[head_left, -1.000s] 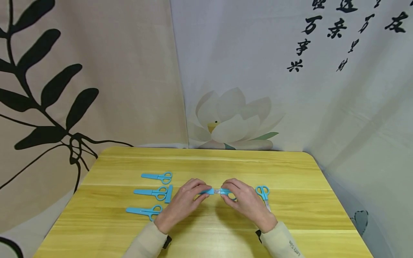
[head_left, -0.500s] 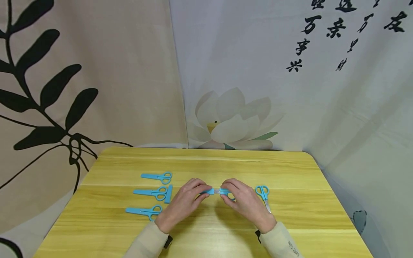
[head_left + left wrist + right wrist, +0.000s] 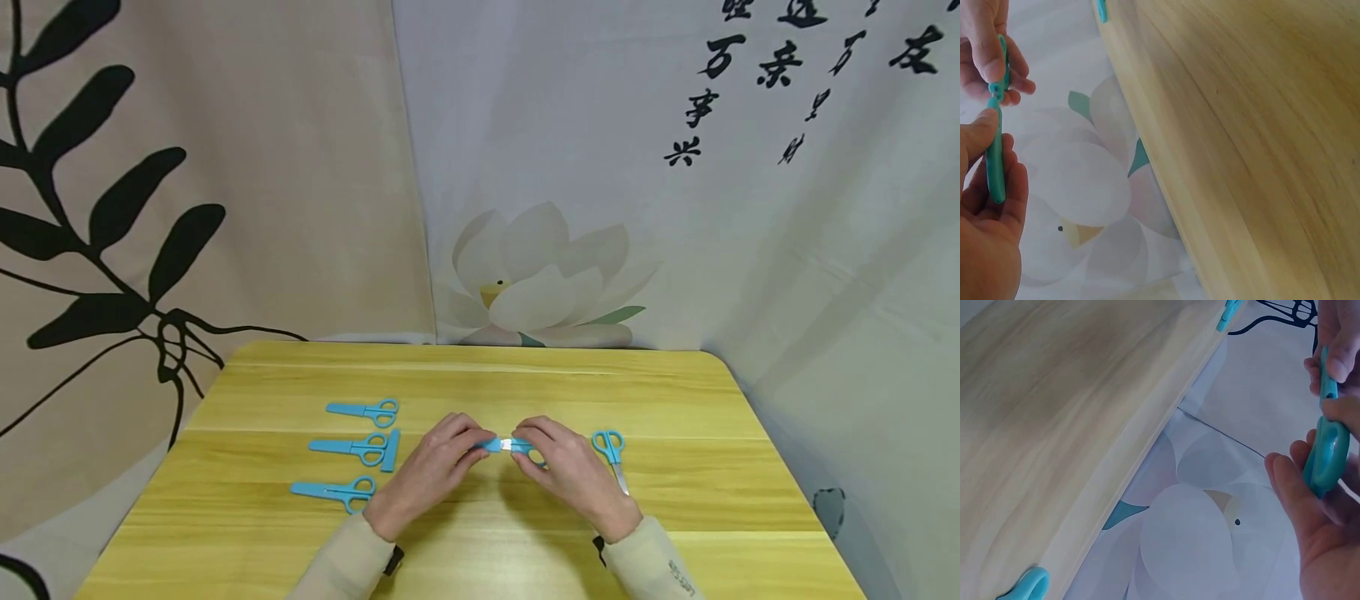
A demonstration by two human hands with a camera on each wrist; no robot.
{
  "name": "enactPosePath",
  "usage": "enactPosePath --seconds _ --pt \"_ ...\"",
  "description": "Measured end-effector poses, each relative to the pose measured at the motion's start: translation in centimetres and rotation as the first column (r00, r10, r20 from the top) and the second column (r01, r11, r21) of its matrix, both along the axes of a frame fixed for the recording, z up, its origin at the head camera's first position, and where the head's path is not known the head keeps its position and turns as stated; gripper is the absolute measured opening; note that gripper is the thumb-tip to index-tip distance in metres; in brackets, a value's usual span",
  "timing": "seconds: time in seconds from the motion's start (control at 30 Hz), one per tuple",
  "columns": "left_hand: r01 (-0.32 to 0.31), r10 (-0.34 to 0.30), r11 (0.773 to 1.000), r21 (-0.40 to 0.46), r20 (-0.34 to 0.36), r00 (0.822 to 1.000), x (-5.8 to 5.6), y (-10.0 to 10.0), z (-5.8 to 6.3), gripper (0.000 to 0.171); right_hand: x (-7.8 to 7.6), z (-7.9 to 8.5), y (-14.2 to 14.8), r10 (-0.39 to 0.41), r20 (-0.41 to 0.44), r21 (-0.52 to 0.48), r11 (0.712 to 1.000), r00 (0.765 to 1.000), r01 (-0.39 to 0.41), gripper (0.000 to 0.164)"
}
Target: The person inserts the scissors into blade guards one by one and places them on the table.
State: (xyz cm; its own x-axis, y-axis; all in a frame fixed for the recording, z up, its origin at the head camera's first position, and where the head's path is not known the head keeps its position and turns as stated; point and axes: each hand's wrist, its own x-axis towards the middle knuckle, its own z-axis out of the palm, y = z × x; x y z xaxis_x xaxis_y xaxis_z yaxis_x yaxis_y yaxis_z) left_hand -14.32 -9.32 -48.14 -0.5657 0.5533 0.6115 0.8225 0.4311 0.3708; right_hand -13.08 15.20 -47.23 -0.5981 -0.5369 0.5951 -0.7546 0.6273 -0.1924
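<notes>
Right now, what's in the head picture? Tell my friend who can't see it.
A left hand holds a blue cover and a right hand holds scissors, with a bit of blade showing between, over a wooden table. Three covered scissors and a loose cover lie to the left, uncovered scissors to the right.

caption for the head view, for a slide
Left hand holds a blue cover, right hand holds blue scissors, above a wooden table.

Head view: left hand [image 3: 438, 465] partly hides blue sheath [image 3: 491, 445], right hand [image 3: 567, 467] the scissors handle [image 3: 521, 446]; lower right, sleeve lettering [image 3: 681, 578] too small to read; right-wrist view, lower left, blue loop [image 3: 1030, 586] cut by bottom edge.
</notes>
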Motion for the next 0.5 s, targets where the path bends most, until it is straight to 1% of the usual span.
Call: enactPosePath --seconds 0.1,0.2,0.33,0.5 --pt "-0.001 0.001 1.0 0.01 -0.004 1.0 -0.01 -0.02 -0.04 0.018 -0.05 -0.04 -0.15 0.0 -0.006 0.0 1.0 1.0 0.0 0.025" --pt "-0.012 0.012 1.0 0.008 0.011 1.0 0.06 -0.1 -0.05 0.018 -0.02 -0.01 -0.24 0.004 0.002 -0.002 1.0 1.0 -0.004 0.024" --pt "-0.051 0.052 0.999 -0.004 0.064 0.997 0.25 -0.35 -0.05 0.024 0.03 0.04 -0.21 0.007 0.022 -0.004 1.0 1.0 -0.007 0.024" --pt "-0.113 0.114 0.993 -0.015 0.125 0.986 0.45 -0.79 -0.08 0.032 -0.06 0.06 0.03 0.013 0.032 -0.017 1.0 0.999 -0.012 0.025"
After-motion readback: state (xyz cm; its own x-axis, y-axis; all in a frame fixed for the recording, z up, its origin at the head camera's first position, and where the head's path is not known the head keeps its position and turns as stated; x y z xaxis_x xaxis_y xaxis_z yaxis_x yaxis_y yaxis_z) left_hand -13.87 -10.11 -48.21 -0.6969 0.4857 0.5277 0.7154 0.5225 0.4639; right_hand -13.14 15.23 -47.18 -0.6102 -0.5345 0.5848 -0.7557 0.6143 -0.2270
